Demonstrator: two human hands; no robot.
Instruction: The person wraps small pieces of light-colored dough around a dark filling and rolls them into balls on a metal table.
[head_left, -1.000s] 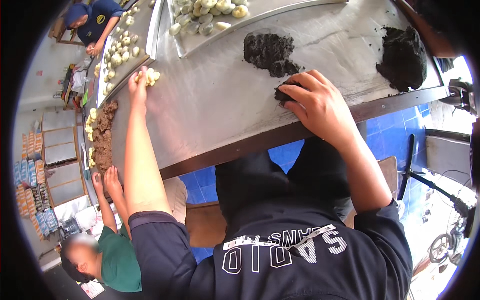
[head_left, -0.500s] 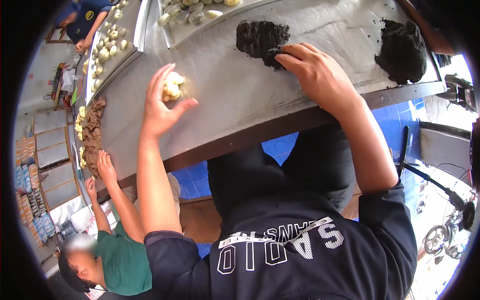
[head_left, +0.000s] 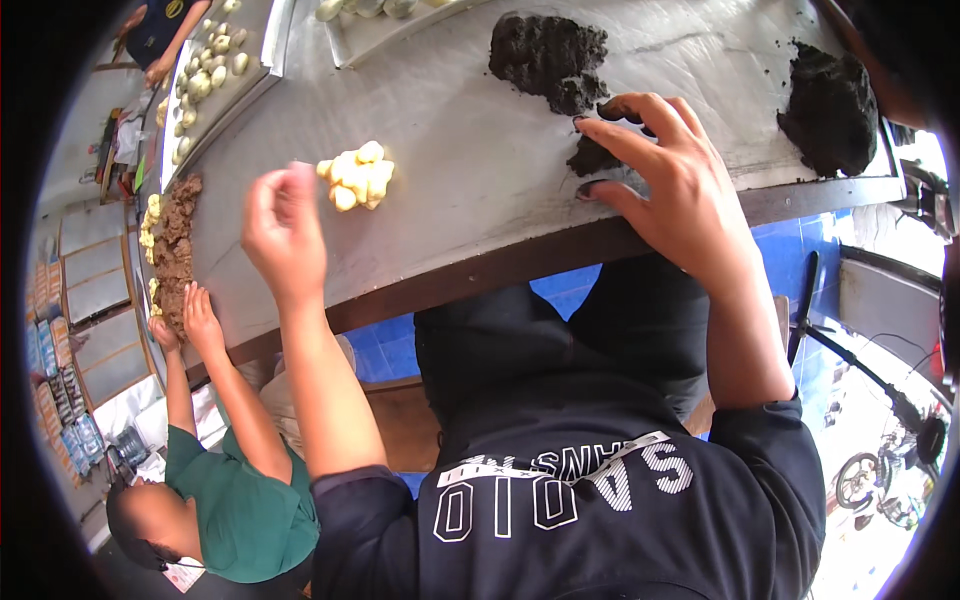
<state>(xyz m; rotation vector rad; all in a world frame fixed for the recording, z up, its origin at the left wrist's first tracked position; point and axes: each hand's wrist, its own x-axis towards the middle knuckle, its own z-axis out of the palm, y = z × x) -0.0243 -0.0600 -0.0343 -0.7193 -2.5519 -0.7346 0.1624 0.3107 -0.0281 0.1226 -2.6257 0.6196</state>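
Black dough-like matter: 3 masses: a spread mound (head_left: pixel 545 58) at the table's far side, a large lump (head_left: pixel 828 110) well to the right, a small lump (head_left: pixel 592 157) under the right hand.
Pale yellow cluster (head_left: pixel 358 178): 1, lying on the steel table (head_left: pixel 440 190); its balls press together, count uncertain.
Brown log (head_left: pixel 175 235): 1, at the table's left end.
Trays: 2, a left tray (head_left: pixel 256 80) and a far tray (head_left: pixel 400 36), both cut by the frame; oval pieces (head_left: pixel 198 85) too many to count.
Lettering: white, upside down, across the black shirt (head_left: pixel 560 490); shelf packets (head_left: pixel 75 400), print too small.
Left hand (head_left: pixel 285 235): fingers half curled, blurred, just left of the cluster; cannot tell whether it holds anything.
Right hand (head_left: pixel 680 165): half open, arched, gripping the small lump between thumb and fingers.
Co-worker in green (head_left: pixel 240 490): both hands at the log.
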